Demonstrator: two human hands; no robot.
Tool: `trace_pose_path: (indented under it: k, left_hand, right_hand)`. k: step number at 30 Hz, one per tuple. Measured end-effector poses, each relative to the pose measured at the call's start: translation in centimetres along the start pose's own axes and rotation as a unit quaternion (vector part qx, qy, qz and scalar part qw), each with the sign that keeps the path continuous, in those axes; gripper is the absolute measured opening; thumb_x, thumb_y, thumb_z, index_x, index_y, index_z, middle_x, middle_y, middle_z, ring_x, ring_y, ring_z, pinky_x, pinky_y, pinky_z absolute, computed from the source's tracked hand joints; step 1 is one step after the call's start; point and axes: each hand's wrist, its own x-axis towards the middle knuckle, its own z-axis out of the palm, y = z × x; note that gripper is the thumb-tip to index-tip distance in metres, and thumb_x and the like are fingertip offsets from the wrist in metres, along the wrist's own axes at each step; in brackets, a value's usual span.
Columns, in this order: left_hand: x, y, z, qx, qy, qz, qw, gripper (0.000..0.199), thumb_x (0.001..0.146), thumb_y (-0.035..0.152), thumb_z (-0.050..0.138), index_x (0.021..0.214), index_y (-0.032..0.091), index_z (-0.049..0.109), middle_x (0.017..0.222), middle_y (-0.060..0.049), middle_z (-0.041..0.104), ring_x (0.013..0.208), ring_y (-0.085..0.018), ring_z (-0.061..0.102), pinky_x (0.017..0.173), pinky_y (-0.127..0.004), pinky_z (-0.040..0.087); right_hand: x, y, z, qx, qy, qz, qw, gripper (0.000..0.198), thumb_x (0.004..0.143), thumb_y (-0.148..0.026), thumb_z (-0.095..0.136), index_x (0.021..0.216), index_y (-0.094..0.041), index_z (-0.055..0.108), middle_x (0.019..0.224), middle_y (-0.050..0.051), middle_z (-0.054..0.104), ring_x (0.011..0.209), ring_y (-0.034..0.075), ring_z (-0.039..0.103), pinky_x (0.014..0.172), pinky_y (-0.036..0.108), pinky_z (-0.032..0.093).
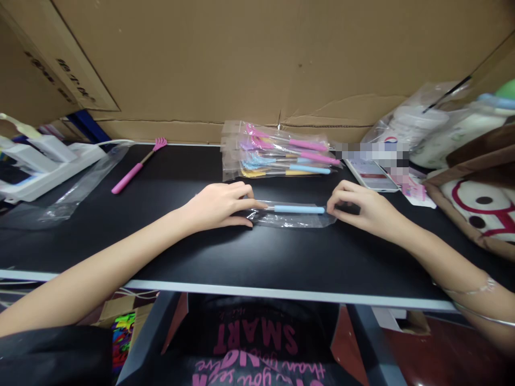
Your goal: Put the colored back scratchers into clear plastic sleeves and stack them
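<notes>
A back scratcher with a light blue handle [300, 209] lies lengthwise inside a clear plastic bag [298, 221] on the black desk. My left hand [225, 206] grips its left end through the bag, index finger on the metal rod and thumb lower on the plastic; the scratcher's head is hidden beneath. At the opposite end, my right hand [358, 203] pinches the bag's edge just past the handle tip. Behind my hands lies a pile of bagged back scratchers [281, 153] in pink, blue and yellow. An unbagged pink back scratcher [132, 174] rests to the left.
A power strip [52, 171] with plugs and an empty clear bag [84, 182] lie at left. At right are a phone [372, 174], a pink-and-white card [416, 190], a bagged cup [418, 123] and a brown-edged bag [483, 198]. Cardboard [241, 64] walls the back.
</notes>
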Motion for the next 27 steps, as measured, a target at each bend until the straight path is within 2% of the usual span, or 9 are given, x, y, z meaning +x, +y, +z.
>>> trace_pose_path:
  k: [3, 8, 13, 18, 22, 27]
  left_hand:
    - [0.0, 0.0, 0.0, 0.01, -0.002, 0.003, 1.0, 0.042, 0.099, 0.052, 0.056, 0.132, 0.026, 0.067, 0.104, -0.006, 0.069, 0.093, -0.018, 0.065, 0.07, -0.026, 0.045]
    - [0.0, 0.0, 0.4, 0.016, -0.006, -0.002, 1.0, 0.042, 0.102, 0.051, 0.05, 0.13, 0.026, 0.068, 0.107, -0.006, 0.071, 0.095, -0.017, 0.065, 0.07, -0.025, 0.046]
    - [0.0, 0.2, 0.7, 0.042, 0.037, 0.015, 0.998, 0.038, 0.103, 0.047, 0.048, 0.127, 0.026, 0.069, 0.1, -0.003, 0.073, 0.088, -0.014, 0.064, 0.062, -0.023, 0.042]
    - [-0.1, 0.5, 0.8, 0.068, 0.061, 0.028, 0.995, 0.035, 0.104, 0.044, 0.049, 0.126, 0.024, 0.069, 0.098, -0.003, 0.073, 0.084, -0.014, 0.062, 0.058, -0.022, 0.04]
    - [0.0, 0.6, 0.8, 0.072, 0.064, 0.033, 0.995, 0.037, 0.104, 0.043, 0.048, 0.129, 0.023, 0.067, 0.098, -0.004, 0.073, 0.084, -0.014, 0.062, 0.06, -0.023, 0.041]
    - [0.1, 0.6, 0.6, 0.074, 0.055, 0.036, 0.995, 0.037, 0.105, 0.043, 0.047, 0.127, 0.023, 0.068, 0.098, -0.004, 0.074, 0.084, -0.015, 0.062, 0.062, -0.024, 0.043]
  right_hand:
    - [0.1, -0.2, 0.1, 0.024, -0.005, 0.017, 1.0, 0.017, 0.087, -0.041, 0.063, 0.081, -0.026, 0.068, 0.08, 0.004, 0.065, 0.072, 0.021, 0.062, 0.065, 0.035, 0.048]
    - [0.2, -1.0, 0.3, 0.097, -0.011, 0.032, 0.995, 0.02, 0.089, -0.046, 0.064, 0.083, -0.027, 0.067, 0.085, 0.006, 0.072, 0.081, 0.025, 0.067, 0.077, 0.04, 0.053]
    - [0.1, -1.8, 0.5, 0.12, 0.023, 0.028, 0.992, 0.018, 0.092, -0.042, 0.065, 0.082, -0.026, 0.067, 0.085, 0.005, 0.072, 0.079, 0.023, 0.069, 0.074, 0.037, 0.057]
    - [-0.1, -2.0, 1.2, 0.087, 0.036, -0.014, 0.995, 0.014, 0.094, -0.036, 0.063, 0.087, -0.025, 0.067, 0.086, 0.003, 0.073, 0.076, 0.02, 0.071, 0.072, 0.033, 0.058]
    - [-0.1, -1.9, 1.9, 0.063, 0.055, -0.016, 0.996, 0.013, 0.093, -0.037, 0.067, 0.094, -0.024, 0.064, 0.086, 0.002, 0.072, 0.074, 0.019, 0.07, 0.073, 0.033, 0.059]
    - [-0.3, -2.0, 1.8, -0.064, 0.032, -0.087, 0.994, 0.011, 0.096, -0.035, 0.063, 0.094, -0.024, 0.064, 0.088, 0.004, 0.072, 0.08, 0.022, 0.07, 0.071, 0.033, 0.055]
